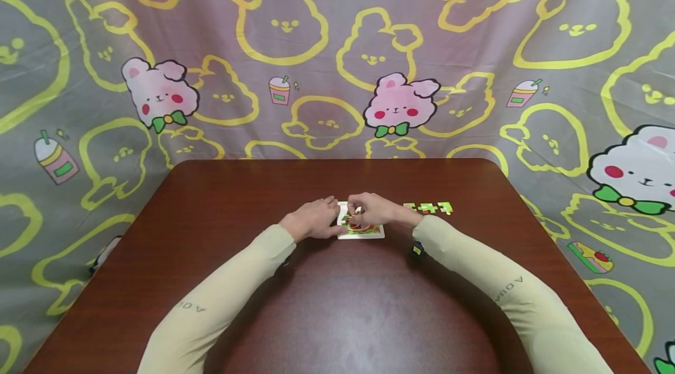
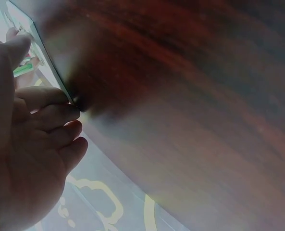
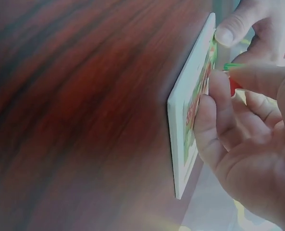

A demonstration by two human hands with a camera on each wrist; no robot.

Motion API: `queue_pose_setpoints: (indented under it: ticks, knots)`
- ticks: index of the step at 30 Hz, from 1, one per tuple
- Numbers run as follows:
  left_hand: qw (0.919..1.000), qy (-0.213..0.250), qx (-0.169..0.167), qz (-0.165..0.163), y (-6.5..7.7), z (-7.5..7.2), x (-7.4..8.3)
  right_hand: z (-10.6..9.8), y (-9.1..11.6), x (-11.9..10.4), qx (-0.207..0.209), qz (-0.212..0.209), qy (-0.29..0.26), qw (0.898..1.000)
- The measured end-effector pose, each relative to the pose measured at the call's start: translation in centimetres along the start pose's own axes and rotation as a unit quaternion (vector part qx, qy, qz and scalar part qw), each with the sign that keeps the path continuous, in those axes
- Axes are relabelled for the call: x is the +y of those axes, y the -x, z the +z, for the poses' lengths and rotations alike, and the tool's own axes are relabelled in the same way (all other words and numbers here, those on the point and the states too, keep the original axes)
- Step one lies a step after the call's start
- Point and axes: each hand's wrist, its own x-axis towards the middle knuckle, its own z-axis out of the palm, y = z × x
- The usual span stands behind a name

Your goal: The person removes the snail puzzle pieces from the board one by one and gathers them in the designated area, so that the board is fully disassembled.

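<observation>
A small jigsaw puzzle in a white tray (image 1: 361, 237) lies on the table, its printed picture red and green. My left hand (image 1: 315, 218) lies along the tray's left side, fingers extended. In the left wrist view its fingertips (image 2: 74, 113) are right at the tray's edge, and the thumb reaches over the top. Above the tray, my right hand (image 1: 373, 210) pinches a red and green puzzle piece (image 3: 234, 86) between thumb and index finger; most of the piece is hidden by the fingers. The other right fingers rest close to the puzzle's surface.
Three loose puzzle pieces (image 1: 428, 208) lie in a row on the brown table (image 1: 337, 315), right of the tray and just beyond the right forearm. A patterned curtain (image 1: 327, 69) hangs behind the table and along both sides.
</observation>
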Motion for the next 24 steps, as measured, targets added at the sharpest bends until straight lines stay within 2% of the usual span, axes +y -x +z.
queue_pose_setpoints:
  ticks: [5, 12, 19, 24]
  knots:
    - [0.9999, -0.008, 0.009, 0.008, 0.0, 0.1, -0.1, -0.3, 0.2, -0.1, 0.012, 0.012, -0.023, 1.000]
    - [0.9999, -0.011, 0.003, 0.006, -0.1, 0.1, 0.0, -1.7, 1.6, 0.0, 0.039, 0.044, -0.088, 0.994]
    - [0.9999, -0.008, -0.010, -0.005, 0.0, -0.1, 0.1, -3.1, 3.4, 0.8, 0.046, 0.054, -0.106, 0.992]
    - [0.9998, -0.002, -0.020, -0.006, 0.1, -0.2, 0.2, -3.9, 5.0, 1.6, 0.056, 0.068, -0.099, 0.991]
